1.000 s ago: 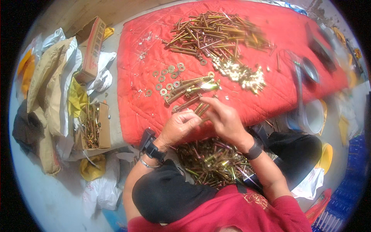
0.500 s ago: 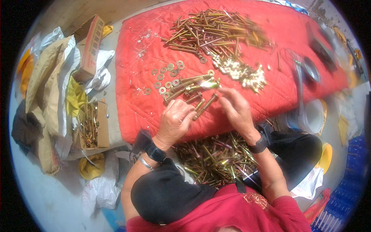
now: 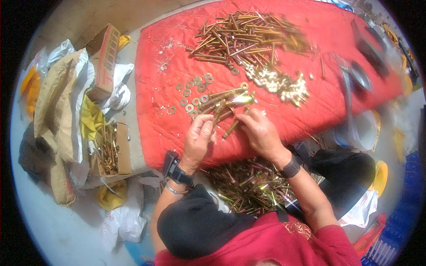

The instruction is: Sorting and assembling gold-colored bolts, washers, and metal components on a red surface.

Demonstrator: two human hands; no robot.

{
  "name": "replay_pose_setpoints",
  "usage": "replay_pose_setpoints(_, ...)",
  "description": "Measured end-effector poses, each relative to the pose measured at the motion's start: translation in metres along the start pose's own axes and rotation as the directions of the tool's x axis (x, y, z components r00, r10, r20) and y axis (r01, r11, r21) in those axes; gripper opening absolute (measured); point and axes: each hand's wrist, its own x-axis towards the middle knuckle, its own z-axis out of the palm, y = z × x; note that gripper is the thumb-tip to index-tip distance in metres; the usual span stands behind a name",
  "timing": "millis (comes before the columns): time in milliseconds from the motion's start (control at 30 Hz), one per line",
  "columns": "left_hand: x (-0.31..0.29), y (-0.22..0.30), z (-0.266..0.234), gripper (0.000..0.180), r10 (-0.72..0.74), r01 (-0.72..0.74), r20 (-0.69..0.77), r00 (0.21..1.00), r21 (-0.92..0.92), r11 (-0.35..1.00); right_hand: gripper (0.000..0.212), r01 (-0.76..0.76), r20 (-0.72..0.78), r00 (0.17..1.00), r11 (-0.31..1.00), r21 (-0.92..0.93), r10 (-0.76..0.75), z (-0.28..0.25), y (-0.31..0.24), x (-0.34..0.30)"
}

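Note:
My left hand (image 3: 197, 137) is closed around a yellowish metal bolt (image 3: 218, 113), which tilts up from between thumb and fingers. My right hand (image 3: 262, 133) has its fingertips pinched on the upper end of another bolt (image 3: 230, 128) at the front of the red quilt. Just beyond my hands lies a small bundle of long bolts (image 3: 217, 95) with shiny ends. Flat round washers (image 3: 187, 93) are scattered to its left. A heap of shiny nuts (image 3: 279, 82) lies farther right, against a big pile of long bolts (image 3: 248, 33).
The red quilted cover (image 3: 159, 128) drapes the work surface. Below its front edge, between my legs, is a mass of bolts (image 3: 248, 186). An open carton of bolts (image 3: 124, 150) stands left, by paper sacks (image 3: 57, 106). A round metal dish (image 3: 360, 76) and white bucket (image 3: 361, 128) are right.
My left hand has shifted slightly left, its bolt now more upright. My right hand's fingers, spread before, have closed on the other bolt. The whole view has shifted slightly.

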Motion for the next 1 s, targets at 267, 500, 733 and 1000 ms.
replay_pose_setpoints(267, -0.01, 0.014, -0.007, 0.035, -0.047, 0.135, 0.253, 0.966, -0.343, 0.93, 0.031, -0.031, -0.033, 0.999, 0.97, 0.24, 0.04, -0.017, -0.015, 0.007)
replay_pose_setpoints(500, -0.014, 0.007, -0.009, 0.023, -0.062, 0.188, 0.357, 0.932, -0.331, 0.925, 0.03, -0.009, -0.008, 1.0, 0.861, 0.508, 0.015, -0.039, -0.057, 0.015)
replay_pose_setpoints(733, -0.016, -0.003, -0.009, 0.017, -0.207, 0.262, 0.279, 0.938, -0.179, 0.948, 0.034, 0.252, 0.011, 0.967, 0.959, 0.128, -0.255, -0.037, -0.062, 0.017)
replay_pose_setpoints(1000, -0.018, 0.003, 0.002, 0.014, -0.238, 0.134, 0.35, 0.906, 0.297, 0.945, 0.035, -0.072, 0.098, 0.994, 0.954, 0.29, 0.046, -0.025, -0.035, -0.002)
